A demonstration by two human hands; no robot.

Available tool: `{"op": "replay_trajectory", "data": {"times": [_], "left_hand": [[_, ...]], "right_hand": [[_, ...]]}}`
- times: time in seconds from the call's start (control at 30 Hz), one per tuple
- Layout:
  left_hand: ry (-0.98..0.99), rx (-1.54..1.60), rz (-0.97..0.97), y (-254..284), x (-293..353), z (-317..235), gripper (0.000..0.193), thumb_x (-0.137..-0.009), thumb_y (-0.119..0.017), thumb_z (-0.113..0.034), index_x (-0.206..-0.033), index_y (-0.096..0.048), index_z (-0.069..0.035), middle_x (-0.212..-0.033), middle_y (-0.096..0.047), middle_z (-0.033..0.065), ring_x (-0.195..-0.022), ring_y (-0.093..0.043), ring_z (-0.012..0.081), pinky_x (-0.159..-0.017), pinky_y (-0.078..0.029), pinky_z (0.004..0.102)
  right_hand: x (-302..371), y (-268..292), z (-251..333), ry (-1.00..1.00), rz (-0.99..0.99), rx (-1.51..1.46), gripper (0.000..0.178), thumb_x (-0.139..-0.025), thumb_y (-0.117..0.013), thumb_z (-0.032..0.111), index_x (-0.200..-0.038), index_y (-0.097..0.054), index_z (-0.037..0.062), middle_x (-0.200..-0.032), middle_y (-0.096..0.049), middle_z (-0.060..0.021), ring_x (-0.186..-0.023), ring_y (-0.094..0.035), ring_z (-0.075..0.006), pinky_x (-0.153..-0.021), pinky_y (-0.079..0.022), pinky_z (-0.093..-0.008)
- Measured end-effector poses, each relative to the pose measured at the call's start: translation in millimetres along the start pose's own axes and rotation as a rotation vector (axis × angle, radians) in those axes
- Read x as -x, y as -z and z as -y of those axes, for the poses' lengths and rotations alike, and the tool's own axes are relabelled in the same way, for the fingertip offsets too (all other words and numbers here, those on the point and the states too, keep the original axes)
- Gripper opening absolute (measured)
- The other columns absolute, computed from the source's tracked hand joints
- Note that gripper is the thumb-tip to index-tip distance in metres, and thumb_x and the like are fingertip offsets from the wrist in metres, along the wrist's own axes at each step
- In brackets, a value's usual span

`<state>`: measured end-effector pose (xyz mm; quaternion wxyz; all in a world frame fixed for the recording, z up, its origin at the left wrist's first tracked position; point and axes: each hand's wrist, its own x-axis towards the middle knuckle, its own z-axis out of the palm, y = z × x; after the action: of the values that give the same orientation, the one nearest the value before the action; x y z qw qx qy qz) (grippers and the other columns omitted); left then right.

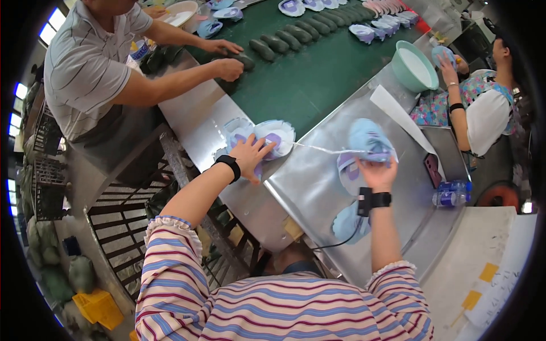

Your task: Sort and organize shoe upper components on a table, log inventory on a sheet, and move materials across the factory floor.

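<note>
My left hand [249, 158] lies with its fingers spread on light blue and purple shoe pieces at the metal table's corner. A white and purple shoe piece [278, 138] sits just beyond its fingertips. My right hand [380, 174] grips a light blue shoe upper [367, 135] with purple parts, raised over the metal table. A thin white strand [324, 149] stretches between the pieces by my left hand and the held upper. Below the right hand are a purple-edged shoe piece [348, 172] and another light blue piece [346, 223], partly hidden by the wrist.
A green conveyor belt [330, 79] carries a row of dark shoe lasts [290, 38] and more shoe pieces. One co-worker [96, 68] handles a last at left; another [472, 108] holds a blue piece at right. A green basin [412, 65], phone [431, 169] and bottles [452, 193] stand right.
</note>
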<state>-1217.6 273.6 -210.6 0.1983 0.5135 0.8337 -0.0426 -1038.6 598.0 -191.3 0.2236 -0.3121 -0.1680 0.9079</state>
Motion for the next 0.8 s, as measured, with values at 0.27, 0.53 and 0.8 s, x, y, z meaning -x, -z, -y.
{"op": "replay_trajectory", "data": {"times": [0.27, 0.53, 0.8], "left_hand": [[-0.036, -0.339, 0.070, -12.0, 47.3, -17.8, 0.110, -0.043, -0.078, -0.035, -0.135, -0.018, -0.025, -0.127, -0.035, 0.0155, -0.098, -0.048, 0.0414, -0.079, -0.039, 0.0520], [0.357, 1.042, -0.812, 2.0, 45.7, 37.8, 0.062, -0.056, -0.059, -0.007, -0.115, -0.039, -0.004, -0.103, -0.051, 0.0152, -0.089, -0.055, 0.0275, -0.077, -0.045, 0.0343], [0.109, 2.255, -1.207, 32.2, 55.9, -74.2, 0.042, -0.072, -0.044, 0.002, -0.113, -0.041, -0.005, -0.105, -0.051, 0.0075, -0.095, -0.052, 0.0197, -0.081, -0.045, 0.0324]], "right_hand": [[32.6, 14.2, -53.9, 0.248, 0.269, 0.938, 0.020, -0.081, -0.050, 0.009, -0.100, -0.049, 0.0039, -0.092, -0.055, -0.0068, -0.082, -0.054, -0.0145, -0.072, -0.045, -0.0264], [59.5, -41.9, -124.5, -0.196, 0.769, 1.047, 0.021, -0.083, -0.051, 0.010, -0.103, -0.050, 0.0018, -0.092, -0.056, -0.0054, -0.081, -0.057, -0.0128, -0.068, -0.045, -0.0231], [108.9, -75.1, -91.6, 0.038, 0.556, 0.882, 0.061, -0.084, -0.051, 0.020, -0.132, -0.017, 0.0063, -0.117, -0.041, -0.0114, -0.101, -0.049, -0.0213, -0.074, -0.049, -0.0304]]}}
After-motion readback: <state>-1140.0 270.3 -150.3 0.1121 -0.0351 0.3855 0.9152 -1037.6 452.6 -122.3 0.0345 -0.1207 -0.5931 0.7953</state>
